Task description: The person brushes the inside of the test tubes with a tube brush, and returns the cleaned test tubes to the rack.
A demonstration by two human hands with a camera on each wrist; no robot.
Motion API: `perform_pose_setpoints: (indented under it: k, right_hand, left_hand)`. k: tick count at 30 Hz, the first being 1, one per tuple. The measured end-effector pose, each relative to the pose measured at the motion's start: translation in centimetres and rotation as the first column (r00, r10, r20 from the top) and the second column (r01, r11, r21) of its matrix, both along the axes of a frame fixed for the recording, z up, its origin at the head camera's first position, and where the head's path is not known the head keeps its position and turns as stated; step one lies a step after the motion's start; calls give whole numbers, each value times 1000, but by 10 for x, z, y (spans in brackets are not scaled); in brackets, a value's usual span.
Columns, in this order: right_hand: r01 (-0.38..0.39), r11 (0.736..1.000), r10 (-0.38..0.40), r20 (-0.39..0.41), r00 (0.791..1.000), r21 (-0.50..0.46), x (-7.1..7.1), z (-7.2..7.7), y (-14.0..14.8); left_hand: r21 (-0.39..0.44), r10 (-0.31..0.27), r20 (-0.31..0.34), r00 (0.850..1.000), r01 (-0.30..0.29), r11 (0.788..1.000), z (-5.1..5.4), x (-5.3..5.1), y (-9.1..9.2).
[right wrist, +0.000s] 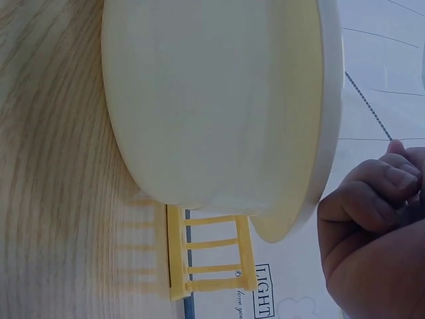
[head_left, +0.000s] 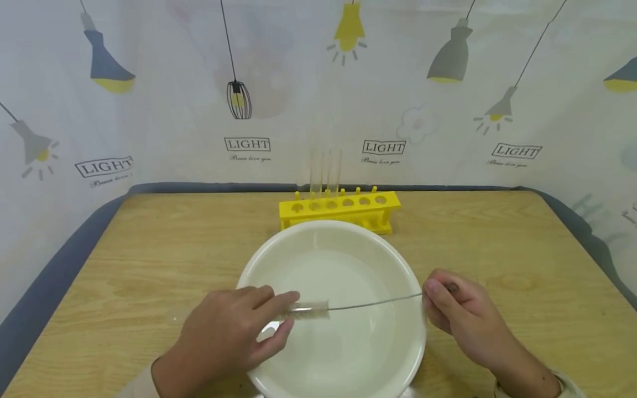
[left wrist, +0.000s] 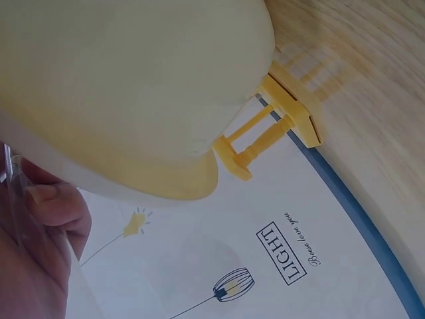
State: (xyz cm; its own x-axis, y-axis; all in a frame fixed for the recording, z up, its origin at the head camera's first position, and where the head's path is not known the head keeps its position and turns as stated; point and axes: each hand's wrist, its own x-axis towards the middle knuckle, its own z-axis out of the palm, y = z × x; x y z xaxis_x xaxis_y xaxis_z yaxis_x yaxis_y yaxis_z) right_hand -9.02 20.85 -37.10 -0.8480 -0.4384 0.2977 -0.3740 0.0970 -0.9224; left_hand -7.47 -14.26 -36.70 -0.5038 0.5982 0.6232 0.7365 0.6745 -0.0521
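Over the basin my left hand holds a clear glass test tube lying sideways, its mouth toward the right. A test tube brush with a thin twisted-wire handle runs out of that mouth; its bristle end inside the tube is hard to make out. My right hand grips the far end of the wire just past the basin's right rim. Both wrist views show the fingers at the basin's edge, the left hand with the tube and the right hand with curled fingers. Below is the cream basin with water.
A yellow test tube rack stands right behind the basin, with two clear test tubes upright in it. The wooden table ends at a wall cloth printed with lamps.
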Motion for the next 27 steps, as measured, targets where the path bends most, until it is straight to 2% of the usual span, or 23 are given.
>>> perform_pose_setpoints:
  k: [11, 22, 27]
  right_hand:
    - [37, 998, -37, -3, 999, 48, 2, -1, -1]
    - [37, 998, -36, -13, 999, 55, 7, 0, -3]
    - [30, 998, -29, -19, 999, 54, 8, 0, -4]
  left_hand:
    - [-14, 11, 38, 999, -11, 1000, 0, 1, 0]
    - [-3, -9, 2, 1000, 9, 1000, -3, 1, 2]
    - [-8, -4, 12, 1000, 4, 1000, -3, 3, 2]
